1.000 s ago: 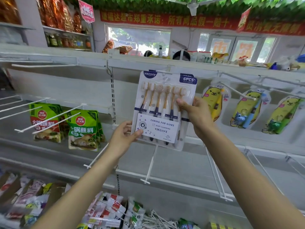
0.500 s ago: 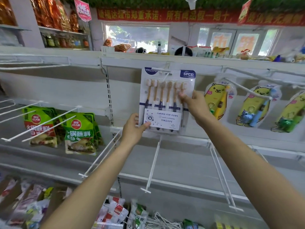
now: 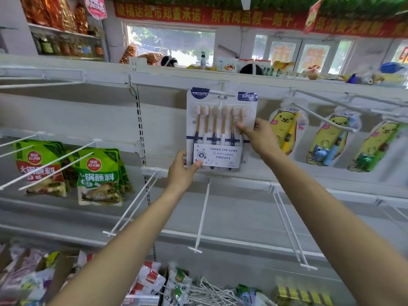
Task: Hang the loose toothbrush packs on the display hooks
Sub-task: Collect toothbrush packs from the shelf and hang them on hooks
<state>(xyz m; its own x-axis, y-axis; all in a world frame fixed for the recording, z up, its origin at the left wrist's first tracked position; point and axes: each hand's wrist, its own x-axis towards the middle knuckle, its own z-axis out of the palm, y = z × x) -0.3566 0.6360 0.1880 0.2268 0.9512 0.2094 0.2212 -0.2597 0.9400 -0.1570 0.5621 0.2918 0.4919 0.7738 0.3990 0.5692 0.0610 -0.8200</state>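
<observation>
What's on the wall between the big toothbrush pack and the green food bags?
In the head view, only bare white back panel and a slotted upright strip lie between the toothbrush pack and the green bags.

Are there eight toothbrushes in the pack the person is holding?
No, the toothbrush pack shows six brushes in a row, and its top corner label reads 6PCS.

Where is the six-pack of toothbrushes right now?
In the head view the toothbrush pack sits centre, at the top-row hook, held by the left hand and right hand, left of the yellow bear packs.
</observation>
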